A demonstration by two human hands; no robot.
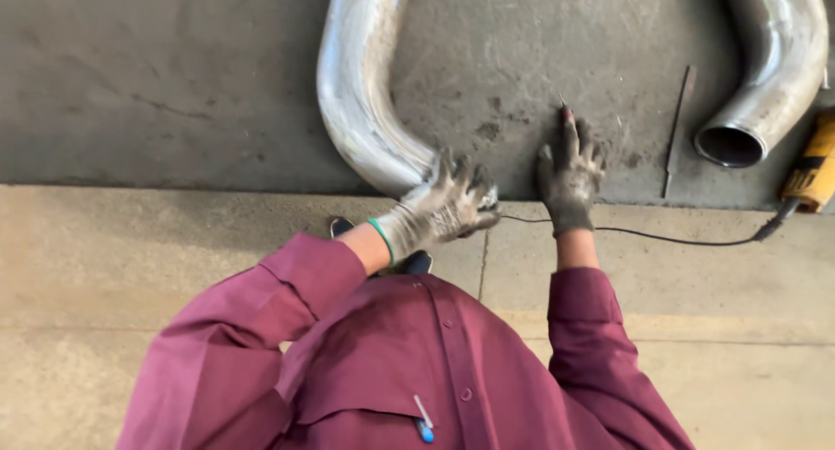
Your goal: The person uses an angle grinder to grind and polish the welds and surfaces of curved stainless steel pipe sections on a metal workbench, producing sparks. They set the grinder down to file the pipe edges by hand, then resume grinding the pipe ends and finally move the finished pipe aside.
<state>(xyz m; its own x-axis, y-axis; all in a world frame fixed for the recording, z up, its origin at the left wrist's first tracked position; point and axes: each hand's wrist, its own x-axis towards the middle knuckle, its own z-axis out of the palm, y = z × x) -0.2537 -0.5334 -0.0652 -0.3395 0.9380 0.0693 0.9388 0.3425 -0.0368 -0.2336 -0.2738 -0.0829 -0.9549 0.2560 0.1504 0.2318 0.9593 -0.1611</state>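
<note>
1. My gloved left hand (448, 205) wraps the curved metal pipe (361, 93) at its lower end, fingers closed round it
2. My right hand (570, 173) lies spread flat on the dark floor slab (174, 76)
3. At three o'clock: thin rod (677, 128), second pipe (774, 67), yellow power tool (809, 172); its cord (678, 239) could snag my wrist

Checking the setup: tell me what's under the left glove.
The left hand rests on the bent steel pipe's lower end; the pipe's opening is covered, so unseen.
</note>
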